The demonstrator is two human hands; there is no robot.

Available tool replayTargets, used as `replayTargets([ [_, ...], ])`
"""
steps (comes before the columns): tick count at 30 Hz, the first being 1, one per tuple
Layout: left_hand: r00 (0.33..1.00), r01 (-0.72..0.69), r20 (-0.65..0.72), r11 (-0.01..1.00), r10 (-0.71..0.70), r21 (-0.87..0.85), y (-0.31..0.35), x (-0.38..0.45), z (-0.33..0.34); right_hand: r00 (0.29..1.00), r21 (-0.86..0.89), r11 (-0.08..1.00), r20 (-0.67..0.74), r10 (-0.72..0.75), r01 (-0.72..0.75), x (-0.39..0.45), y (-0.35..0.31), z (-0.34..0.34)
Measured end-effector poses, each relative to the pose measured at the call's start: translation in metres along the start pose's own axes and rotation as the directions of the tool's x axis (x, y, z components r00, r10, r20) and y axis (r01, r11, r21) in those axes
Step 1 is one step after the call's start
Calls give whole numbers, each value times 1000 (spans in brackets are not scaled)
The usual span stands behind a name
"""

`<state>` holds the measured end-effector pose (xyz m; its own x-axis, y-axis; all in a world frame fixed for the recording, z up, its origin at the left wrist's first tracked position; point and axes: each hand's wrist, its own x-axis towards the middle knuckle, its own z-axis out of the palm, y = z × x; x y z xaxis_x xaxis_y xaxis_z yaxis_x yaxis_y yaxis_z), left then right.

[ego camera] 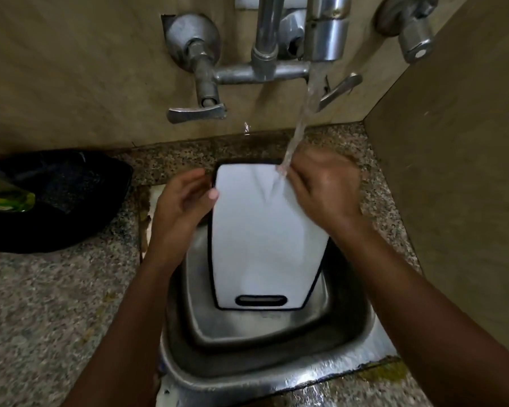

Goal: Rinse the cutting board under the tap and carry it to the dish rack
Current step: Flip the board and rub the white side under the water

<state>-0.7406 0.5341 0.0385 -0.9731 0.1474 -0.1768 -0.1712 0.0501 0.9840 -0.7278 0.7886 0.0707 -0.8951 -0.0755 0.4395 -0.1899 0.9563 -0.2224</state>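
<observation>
Rinsing goes best tilted: left hand [185,198] pinches the board [265,239] at its far left edge over the sink [247,368], right hand [321,189], fingers loosely curled, rubs under the stream [303,113].

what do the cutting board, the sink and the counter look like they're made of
Cutting board: probably plastic, smooth matte white with a black rim. Sink: likely stainless steel, grey with dull reflections. Counter: seemingly granite or similar stone, speckled grey-brown.

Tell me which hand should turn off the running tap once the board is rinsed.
Probably right. The right hand lies under the stream, below the right-side lever, resting on the cutting board; the left hand grips the board's left edge, steadying it.
</observation>
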Motion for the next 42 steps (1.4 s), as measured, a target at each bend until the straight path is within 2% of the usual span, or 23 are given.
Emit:
replayTargets([
  [1,997,-18,77,998,13,64,12,7,3,997,-9,998,40,-65,66,0,-9,5],
  [3,984,-33,177,981,-1,193,24,17,4,989,-20,994,106,-106,109,1,-20,11],
  [5,979,26,198,991,-51,131,22,19,1,990,53,995,105,-91,86,2,-23,14],
  [9,999,7,50,999,-9,49,2,4,-2,989,138,990,141,-40,21,-4,-36,33],
  [12,998,32,-47,995,-37,-92,-4,-7,8,999,184,982,12,39,-41,-12,-54,53],
  [15,990,77,-110,987,-93,-139,-11,-19,19,973,184,955,51,227,-233,-27,-63,73],
  [18,983,125,-124,989,-133,-73,-25,-27,22,894,205,870,114,434,-448,-59,-62,98],
  [19,976,143,-157,988,-149,-49,-31,-27,18,844,210,818,120,522,-536,-72,-59,106],
  [21,960,164,-221,985,-174,-62,-41,-25,4,681,266,633,163,714,-728,-97,-50,117],
  [22,955,172,-232,982,-185,-78,-44,-24,-3,609,293,545,215,763,-786,-107,-47,122],
  [24,960,167,-219,984,-175,-55,-45,-24,-10,534,319,446,288,795,-836,-112,-53,127],
  [25,966,155,-202,987,-159,-35,-44,-26,-10,534,326,444,281,797,-835,-106,-63,129],
  [26,971,146,-187,989,-150,-36,-43,-28,-8,566,338,475,258,783,-812,-95,-77,129],
  [30,981,124,-141,990,-133,-69,-37,-35,2,804,367,719,191,563,-591,-52,-121,121],
  [32,984,105,-139,993,-112,-57,-33,-34,4,858,334,792,144,493,-511,-56,-111,121],
  [35,984,123,-129,992,-124,-18,-38,-35,9,848,246,812,113,517,-528,-83,-87,127],
  [38,982,136,-128,991,-135,-9,-43,-36,10,830,264,790,98,549,-554,-87,-86,131],
  [40,983,141,-113,990,-141,-12,-42,-38,11,770,317,717,79,633,-621,-87,-86,132],
  [42,985,143,-93,990,-143,-5,-40,-40,9,652,351,595,64,755,-723,-87,-83,131],
])
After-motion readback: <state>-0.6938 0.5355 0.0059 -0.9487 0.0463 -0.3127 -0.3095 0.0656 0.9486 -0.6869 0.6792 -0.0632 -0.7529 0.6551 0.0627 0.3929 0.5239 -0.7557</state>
